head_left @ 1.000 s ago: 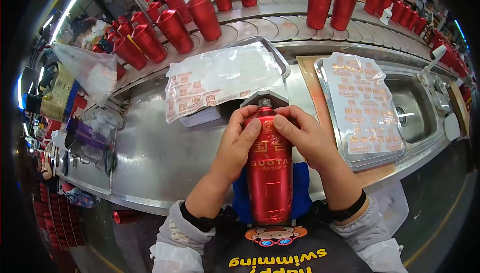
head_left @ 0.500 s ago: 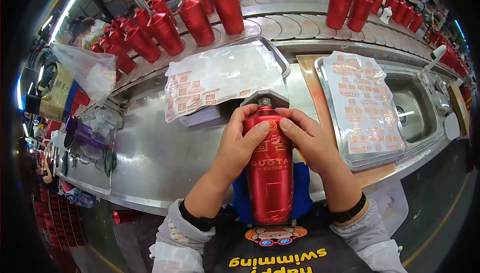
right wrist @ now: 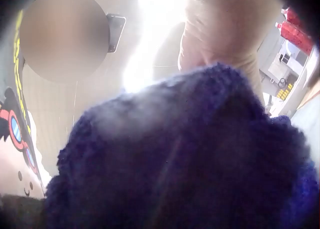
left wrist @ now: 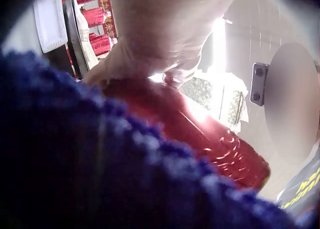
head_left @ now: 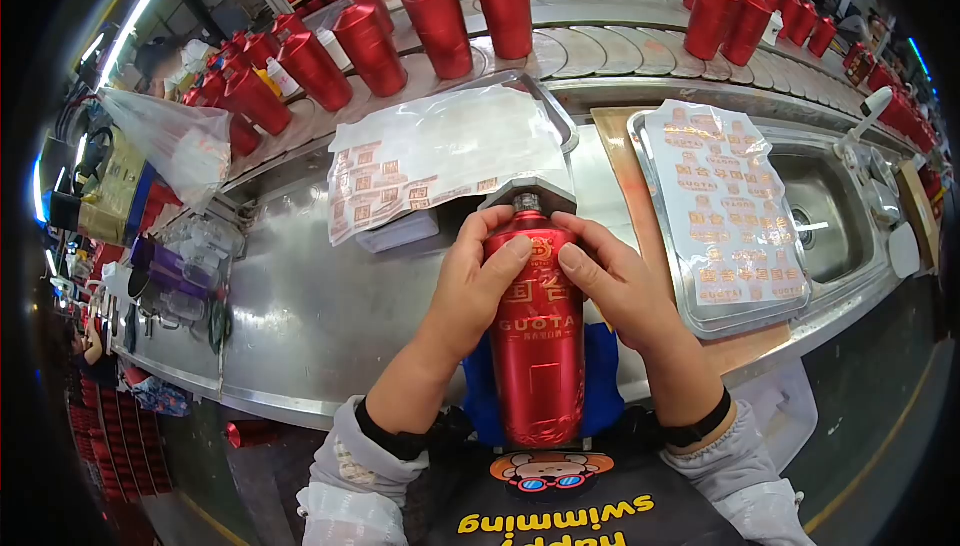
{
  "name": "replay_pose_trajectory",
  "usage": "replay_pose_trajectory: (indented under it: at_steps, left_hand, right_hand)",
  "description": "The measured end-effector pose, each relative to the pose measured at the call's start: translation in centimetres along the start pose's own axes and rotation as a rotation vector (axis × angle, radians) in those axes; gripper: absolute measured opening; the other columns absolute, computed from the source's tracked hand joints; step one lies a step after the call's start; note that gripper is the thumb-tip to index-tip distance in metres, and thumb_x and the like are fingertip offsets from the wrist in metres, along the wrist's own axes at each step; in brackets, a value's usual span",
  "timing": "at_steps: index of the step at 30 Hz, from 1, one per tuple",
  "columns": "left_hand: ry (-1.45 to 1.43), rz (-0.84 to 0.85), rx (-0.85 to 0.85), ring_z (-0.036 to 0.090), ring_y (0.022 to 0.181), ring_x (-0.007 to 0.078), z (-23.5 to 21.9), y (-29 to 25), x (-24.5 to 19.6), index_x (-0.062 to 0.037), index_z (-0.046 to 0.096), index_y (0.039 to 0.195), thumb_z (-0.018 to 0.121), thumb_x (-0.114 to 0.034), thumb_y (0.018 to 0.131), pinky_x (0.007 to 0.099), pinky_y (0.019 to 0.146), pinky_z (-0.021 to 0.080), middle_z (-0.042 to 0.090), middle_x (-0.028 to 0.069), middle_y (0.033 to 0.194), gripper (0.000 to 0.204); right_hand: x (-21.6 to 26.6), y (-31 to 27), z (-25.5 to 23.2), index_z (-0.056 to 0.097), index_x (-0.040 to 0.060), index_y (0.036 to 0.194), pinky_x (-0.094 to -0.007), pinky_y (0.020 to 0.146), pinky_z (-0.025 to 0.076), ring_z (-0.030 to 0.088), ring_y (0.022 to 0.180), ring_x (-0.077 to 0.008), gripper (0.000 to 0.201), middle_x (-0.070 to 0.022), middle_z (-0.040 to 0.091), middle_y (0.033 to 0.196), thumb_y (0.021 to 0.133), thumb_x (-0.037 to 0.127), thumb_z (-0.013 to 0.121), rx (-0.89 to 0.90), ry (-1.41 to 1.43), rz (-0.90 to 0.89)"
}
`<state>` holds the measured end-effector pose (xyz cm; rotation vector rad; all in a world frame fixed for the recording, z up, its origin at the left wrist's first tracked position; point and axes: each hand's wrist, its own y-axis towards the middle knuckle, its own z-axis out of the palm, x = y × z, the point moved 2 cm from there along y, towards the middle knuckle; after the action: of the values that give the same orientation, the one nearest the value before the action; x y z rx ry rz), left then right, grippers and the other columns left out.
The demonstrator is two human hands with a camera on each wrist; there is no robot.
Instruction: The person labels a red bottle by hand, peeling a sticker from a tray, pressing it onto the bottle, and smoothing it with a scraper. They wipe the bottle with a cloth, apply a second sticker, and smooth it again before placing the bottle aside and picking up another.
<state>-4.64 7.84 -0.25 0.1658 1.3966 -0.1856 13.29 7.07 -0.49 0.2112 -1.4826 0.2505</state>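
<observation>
A red metallic bottle (head_left: 540,376) with gold lettering lies tilted in front of the apron, its capped neck pointing away from me. The left hand (head_left: 478,281) grips its shoulder from the left, the thumb on the front face and the fingers wrapped behind. Mirroring it, the right hand (head_left: 622,284) holds the other shoulder, thumb also on the front. Under the bottle is a blue cloth (head_left: 603,376), which fills much of the left wrist view and hides most of the right hand in the right wrist view. The neck reaches a grey metal bracket (head_left: 552,192).
Beyond the steel table (head_left: 290,331), a curved conveyor (head_left: 590,51) carries several red bottles (head_left: 440,31). Printed paper (head_left: 440,151) covers a tray at the back; more printed paper (head_left: 730,206) covers one to the right, beside a sink (head_left: 830,236). A plastic bag (head_left: 185,146) hangs at left.
On the conveyor, the red bottles have moved to the right, and a small white bottle has appeared among those at left. Both hands keep their hold with only slight thumb shifts.
</observation>
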Motion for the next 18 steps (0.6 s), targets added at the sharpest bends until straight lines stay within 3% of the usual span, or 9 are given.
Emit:
replay_pose_trajectory:
  at_steps: [8,15,18]
  left_hand:
    - [0.004,-0.001,0.012,0.054,0.112,0.0154,0.0,-0.4,-0.1,0.0056,0.041,0.135,0.062,-0.029,0.096,0.0284,0.097,0.044,0.056,0.0138,0.123,0.056]
    - [-0.072,0.040,0.070,0.044,0.127,0.0202,-0.5,-1.4,0.6,0.0028,0.026,0.147,0.064,-0.038,0.094,0.0319,0.107,0.037,0.042,0.0163,0.140,0.077]
    - [-0.071,0.024,0.095,0.041,0.131,0.0214,-0.2,-1.8,0.5,0.0016,0.022,0.149,0.065,-0.042,0.093,0.0330,0.109,0.034,0.038,0.0167,0.143,0.084]
  right_hand:
    - [-0.5,-0.6,-0.2,0.039,-0.0072,0.142,-0.0318,0.099,0.044,0.056,0.118,-0.0232,0.073,-0.0207,0.056,0.128,0.094,0.041,0.064,0.010,0.011,0.005]
    - [-0.6,-1.3,-0.4,0.034,-0.0066,0.145,-0.0327,0.103,0.042,0.052,0.124,-0.0242,0.077,-0.0212,0.052,0.133,0.093,0.041,0.066,0.045,0.112,0.029]
    - [-1.7,-1.0,-0.6,0.032,-0.0061,0.146,-0.0335,0.105,0.040,0.049,0.126,-0.0252,0.078,-0.0213,0.049,0.136,0.093,0.040,0.066,0.073,0.022,-0.010]
